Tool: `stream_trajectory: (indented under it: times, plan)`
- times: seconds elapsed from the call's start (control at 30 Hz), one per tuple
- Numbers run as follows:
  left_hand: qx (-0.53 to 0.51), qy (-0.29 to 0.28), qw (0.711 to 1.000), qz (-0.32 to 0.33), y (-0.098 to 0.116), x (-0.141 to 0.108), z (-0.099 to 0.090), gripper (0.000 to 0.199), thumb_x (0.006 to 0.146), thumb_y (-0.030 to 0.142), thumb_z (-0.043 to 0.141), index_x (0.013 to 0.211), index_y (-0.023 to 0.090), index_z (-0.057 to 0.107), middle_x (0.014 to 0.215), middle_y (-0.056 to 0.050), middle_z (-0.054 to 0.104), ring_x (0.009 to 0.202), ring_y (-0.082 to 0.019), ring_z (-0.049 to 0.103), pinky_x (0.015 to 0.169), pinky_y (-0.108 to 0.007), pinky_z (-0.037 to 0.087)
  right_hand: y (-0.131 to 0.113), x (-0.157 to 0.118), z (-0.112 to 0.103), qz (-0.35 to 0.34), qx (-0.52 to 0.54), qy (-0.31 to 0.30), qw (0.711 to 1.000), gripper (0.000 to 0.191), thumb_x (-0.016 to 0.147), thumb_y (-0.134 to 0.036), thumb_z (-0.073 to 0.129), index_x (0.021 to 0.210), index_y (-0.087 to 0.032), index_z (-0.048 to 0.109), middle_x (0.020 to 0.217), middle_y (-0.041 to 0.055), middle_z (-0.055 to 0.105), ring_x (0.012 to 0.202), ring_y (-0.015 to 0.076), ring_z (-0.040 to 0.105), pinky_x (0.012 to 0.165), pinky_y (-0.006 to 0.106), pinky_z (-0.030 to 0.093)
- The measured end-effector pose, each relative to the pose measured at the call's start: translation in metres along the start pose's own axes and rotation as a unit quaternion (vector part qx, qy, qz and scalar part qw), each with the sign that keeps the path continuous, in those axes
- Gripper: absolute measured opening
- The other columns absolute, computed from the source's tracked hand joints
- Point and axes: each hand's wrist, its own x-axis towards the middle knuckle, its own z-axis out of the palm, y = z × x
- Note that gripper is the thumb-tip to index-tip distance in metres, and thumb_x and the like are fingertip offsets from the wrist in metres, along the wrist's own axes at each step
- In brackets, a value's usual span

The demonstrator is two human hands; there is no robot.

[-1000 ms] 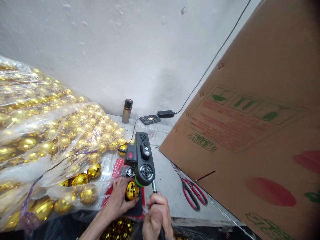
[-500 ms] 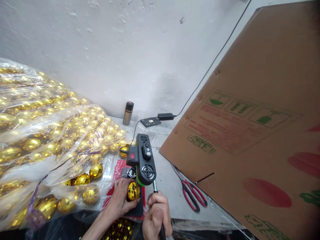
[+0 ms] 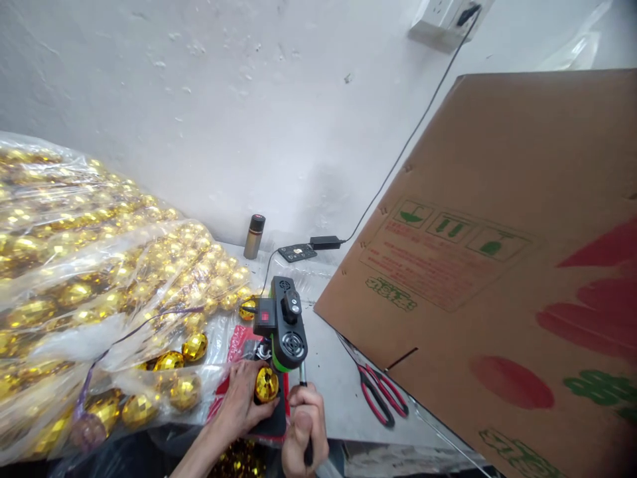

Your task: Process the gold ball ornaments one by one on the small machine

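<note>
In the head view, a gold mirrored ball (image 3: 267, 384) sits between the thumb and fingers of my left hand (image 3: 242, 397). It is low on a black-and-green bench machine (image 3: 287, 332) that looks like a mini drill press, just in front of its head. My right hand (image 3: 305, 425) is wrapped round the black grip of the machine's metal lever (image 3: 302, 374). A black switch box (image 3: 264, 317) with a red button is fixed to the machine's left side. Under the machine lies red plastic wrap (image 3: 243, 337). Whether a bit touches the ball is hidden.
Clear plastic (image 3: 124, 265) covers many gold balls at left. A large cardboard box (image 3: 448, 265) leans at right, beside red-handled scissors (image 3: 381, 392). Behind stand a spray can (image 3: 254, 237) and a power adapter (image 3: 325, 242), its cord rising to a wall socket (image 3: 442, 20).
The view has tilted up slightly, bringing the wall socket into sight. My right hand sits a little further left with the lever. My left hand still holds the ball at the machine.
</note>
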Motion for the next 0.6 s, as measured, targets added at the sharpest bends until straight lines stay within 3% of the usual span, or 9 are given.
stream_trajectory:
  times: [0.07,0.2,0.3,0.4,0.53,0.6]
  plan:
    - [0.003,-0.003,1.0,-0.001,0.0,0.0,0.001,0.048,0.076,0.031,0.08,0.122,0.023,0.07,0.115,-0.011,0.076,0.11,-0.036,0.068,0.1,-0.052,0.053,0.002,-0.002,0.0,-0.022,-0.007,-0.008,1.0,0.036,0.111,-0.023,0.038,0.078,-0.024,0.053,0.076,-0.0021,0.061,0.068,0.0154,0.06,0.086,0.037,0.052]
    - [0.007,-0.021,1.0,-0.001,0.003,0.004,-0.004,0.049,0.078,0.034,0.082,0.124,0.021,0.07,0.116,-0.013,0.076,0.111,-0.037,0.068,0.101,-0.054,0.053,-0.004,0.014,-0.008,-0.06,-0.002,-0.041,0.997,0.036,0.111,-0.027,0.043,0.078,-0.024,0.057,0.076,-0.002,0.064,0.067,0.0143,0.063,0.072,0.029,0.052]
    - [0.007,-0.03,0.999,-0.009,0.004,0.005,-0.007,0.053,0.077,0.03,0.083,0.127,0.019,0.07,0.12,-0.016,0.076,0.115,-0.04,0.069,0.103,-0.059,0.055,-0.025,0.046,-0.017,-0.005,0.004,-0.077,0.997,0.035,0.11,-0.02,0.043,0.079,-0.023,0.058,0.076,-0.0009,0.062,0.065,0.013,0.061,0.06,0.025,0.047]
    - [0.008,-0.029,0.999,-0.009,0.0,-0.011,-0.007,0.06,0.078,0.025,0.084,0.136,0.019,0.067,0.13,-0.018,0.075,0.123,-0.041,0.069,0.107,-0.061,0.056,-0.048,0.08,-0.021,0.062,0.018,-0.103,0.993,0.03,0.109,-0.019,0.048,0.082,-0.022,0.061,0.072,-0.0024,0.059,0.058,0.0112,0.053,0.052,0.022,0.041]
    - [0.036,-0.023,0.996,0.077,-0.004,-0.051,-0.018,0.092,0.074,0.043,0.094,0.154,0.022,0.054,0.147,-0.022,0.069,0.132,-0.044,0.067,0.109,-0.058,0.06,-0.056,0.09,-0.017,0.058,0.033,-0.09,0.994,0.032,0.109,-0.019,0.048,0.08,-0.022,0.059,0.07,-0.0036,0.056,0.055,0.0101,0.049,0.051,0.022,0.04]
    - [0.053,-0.011,0.991,0.125,0.001,-0.06,-0.037,0.088,0.087,0.049,0.085,0.161,0.025,0.045,0.15,-0.019,0.069,0.132,-0.037,0.07,0.107,-0.048,0.063,-0.051,0.081,-0.015,0.056,0.037,-0.08,0.995,0.031,0.11,-0.018,0.047,0.081,-0.022,0.059,0.071,-0.0036,0.055,0.056,0.0099,0.049,0.052,0.022,0.04]
